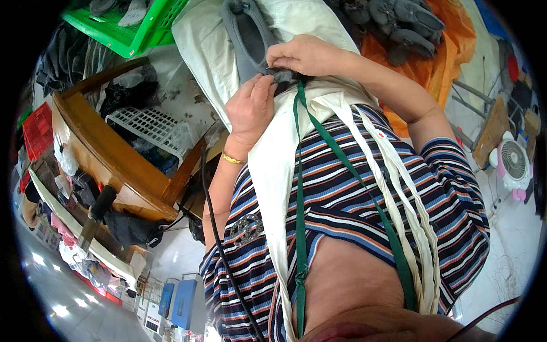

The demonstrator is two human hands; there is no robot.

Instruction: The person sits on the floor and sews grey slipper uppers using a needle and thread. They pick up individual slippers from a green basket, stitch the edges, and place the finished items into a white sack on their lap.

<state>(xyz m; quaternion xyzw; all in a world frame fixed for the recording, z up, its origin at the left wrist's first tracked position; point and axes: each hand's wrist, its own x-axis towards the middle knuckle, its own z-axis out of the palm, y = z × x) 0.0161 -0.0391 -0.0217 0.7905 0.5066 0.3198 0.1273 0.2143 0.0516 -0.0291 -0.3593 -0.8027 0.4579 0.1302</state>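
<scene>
A grey soft slip-on shoe [246, 40] lies on the white cloth [199, 43] over my lap, its opening facing up. My left hand [250, 105] pinches the near end of the shoe between thumb and fingers. Just to the right, my right hand [307, 56] is closed in a pinch over the same end, fingertips close to those of the left. Whatever sits between the right fingertips is too small to make out. Some gathered grey fabric shows under both hands, partly hidden by them.
Several similar grey shoes [407, 25] lie on an orange sheet [456, 43] at the far right. A green crate [134, 34] stands far left, near a curved wooden piece of furniture [108, 159] and a white plastic basket [149, 128]. A small fan [511, 157] is at right.
</scene>
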